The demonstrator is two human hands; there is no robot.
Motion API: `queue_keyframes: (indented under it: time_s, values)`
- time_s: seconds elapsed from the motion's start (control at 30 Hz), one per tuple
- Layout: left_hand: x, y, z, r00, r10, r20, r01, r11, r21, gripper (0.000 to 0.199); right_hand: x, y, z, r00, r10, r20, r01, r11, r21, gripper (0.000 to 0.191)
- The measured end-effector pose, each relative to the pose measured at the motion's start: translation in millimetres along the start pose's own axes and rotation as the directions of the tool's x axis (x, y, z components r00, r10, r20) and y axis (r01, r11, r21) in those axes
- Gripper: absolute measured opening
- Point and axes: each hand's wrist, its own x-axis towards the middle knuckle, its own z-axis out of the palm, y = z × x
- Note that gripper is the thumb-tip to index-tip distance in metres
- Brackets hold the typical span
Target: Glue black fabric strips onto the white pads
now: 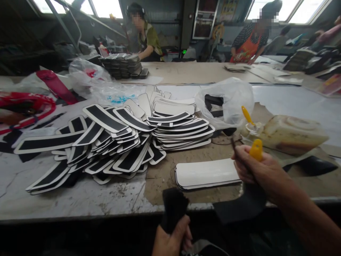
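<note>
Below the table's front edge, my left hand (174, 236) is closed round a bundle of black strips (173, 206). My right hand (254, 165) holds a yellow-handled brush (256, 150) and a curved black piece (242, 206) that hangs over the table edge. Beside my right hand lies a short stack of white curved pieces (207, 173) on brown board. Left of it spreads a large heap of white-edged black pieces (106, 138), with a neater stack (183, 129) at its right side.
A stained plastic bottle (295, 133) lies at the right beside a small yellow-handled brush (247, 115). Behind are a clear bag with black pieces (234, 99) and plastic wrapping (90, 81). Two people stand at the far table (186, 73). Red items (48, 106) lie far left.
</note>
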Motion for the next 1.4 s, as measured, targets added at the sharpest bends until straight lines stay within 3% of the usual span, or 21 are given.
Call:
queue_keyframes:
  time_s: [0.03, 0.1, 0.17, 0.23, 0.37, 0.6, 0.83, 1.07, 1.17, 1.23, 1.4]
  values:
    - [4, 10, -6.6, 0.995, 0.017, -0.097, -0.016, 1.000, 0.014, 0.047, 8, -3, -2, 0.996, -0.004, 0.094, 0.023, 0.979, -0.201, 0.033]
    - [16, 30, -14.6, 0.966, 0.083, -0.245, -0.076, 0.996, 0.039, 0.043, 23, -4, 4, 0.949, 0.027, 0.315, 0.142, 0.854, -0.501, 0.033]
    - [30, 46, -15.6, 0.955, 0.135, -0.266, -0.119, 0.990, 0.075, 0.042, 36, 0, 18, 0.876, 0.087, 0.474, 0.264, 0.737, -0.623, 0.030]
    - [43, 57, -12.8, 0.962, 0.152, -0.228, -0.128, 0.985, 0.118, 0.039, 47, 7, 36, 0.824, 0.147, 0.547, 0.317, 0.680, -0.661, 0.027]
    - [64, 63, -8.7, 0.974, 0.138, -0.180, -0.106, 0.979, 0.174, 0.035, 62, 22, 58, 0.814, 0.199, 0.545, 0.314, 0.640, -0.702, 0.025]
    - [76, 62, -8.6, 0.981, 0.108, -0.161, -0.071, 0.973, 0.222, 0.030, 69, 31, 64, 0.809, 0.232, 0.541, 0.331, 0.580, -0.744, 0.022]
    - [75, 64, -3.2, 0.968, 0.101, -0.230, -0.045, 0.971, 0.235, 0.030, 68, 27, 67, 0.811, 0.255, 0.526, 0.364, 0.485, -0.795, 0.022]
    - [81, 61, 3.4, 0.932, 0.215, -0.292, -0.134, 0.953, 0.273, 0.021, 63, 23, 70, 0.820, 0.241, 0.519, 0.391, 0.426, -0.816, 0.023]
    - [83, 60, 3.2, 0.937, 0.181, -0.300, -0.094, 0.955, 0.281, 0.019, 58, 18, 62, 0.812, 0.239, 0.533, 0.413, 0.409, -0.814, 0.024]
    - [81, 60, 1.6, 0.940, 0.161, -0.301, -0.076, 0.958, 0.275, 0.021, 54, 13, 46, 0.808, 0.252, 0.533, 0.418, 0.391, -0.820, 0.022]
    - [67, 67, -6.0, 0.951, 0.169, -0.261, -0.087, 0.950, 0.299, 0.027, 48, 9, -24, 0.856, 0.285, 0.432, 0.321, 0.362, -0.875, 0.019]
